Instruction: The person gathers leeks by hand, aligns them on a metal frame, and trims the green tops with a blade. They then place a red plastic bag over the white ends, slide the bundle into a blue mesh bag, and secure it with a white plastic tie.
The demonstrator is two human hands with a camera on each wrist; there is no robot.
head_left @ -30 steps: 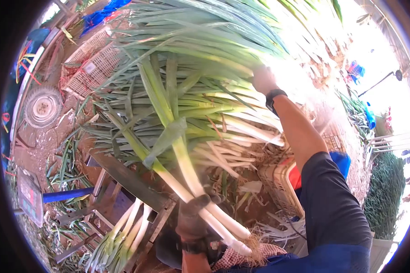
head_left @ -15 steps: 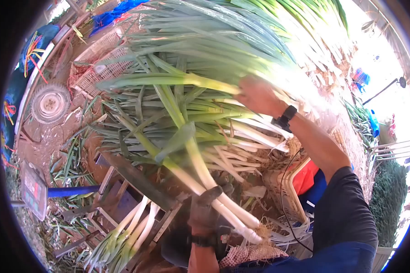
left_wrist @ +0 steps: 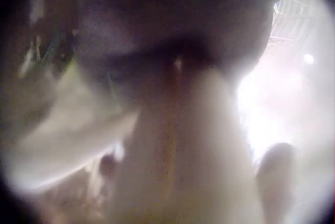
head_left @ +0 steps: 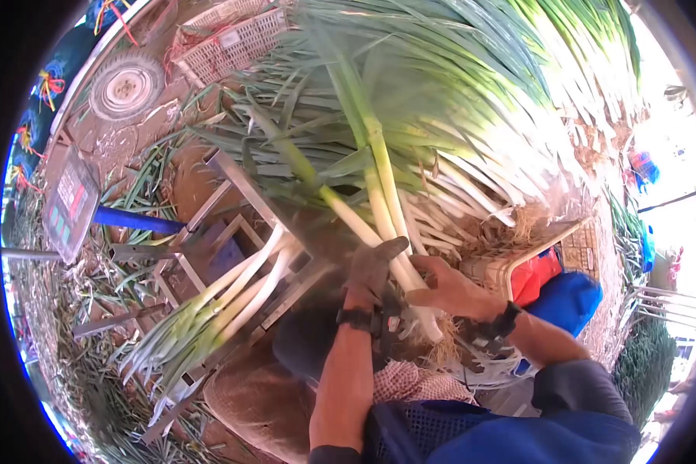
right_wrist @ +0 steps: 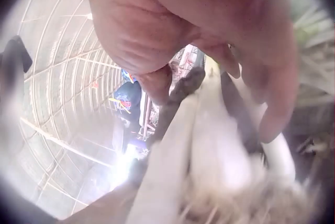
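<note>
My left hand [head_left: 373,271], in a dark glove, grips a few thick leeks [head_left: 348,210] low on their white stems. Their green leaves reach up and away, while the roots hang near my lap. My bare right hand [head_left: 460,292] is at the same stems, just below the left one. In the right wrist view its thumb [right_wrist: 157,84] and fingers [right_wrist: 280,106] curve to either side of the white stalks, above the blurred roots [right_wrist: 246,203]. The left wrist view is blurred, with the dark glove [left_wrist: 172,20] over pale stems.
A big pile of leeks [head_left: 472,85] lies ahead. At the left, several leeks [head_left: 247,290] rest across a metal frame [head_left: 243,182], beside a scale display [head_left: 71,203]. Plastic crates [head_left: 228,42] stand at back left, and another crate [head_left: 510,263] at right holds red and blue material.
My right hand has come from the pile down to the stems held by my left hand, bringing another leek alongside them. The head view has shifted, too.
</note>
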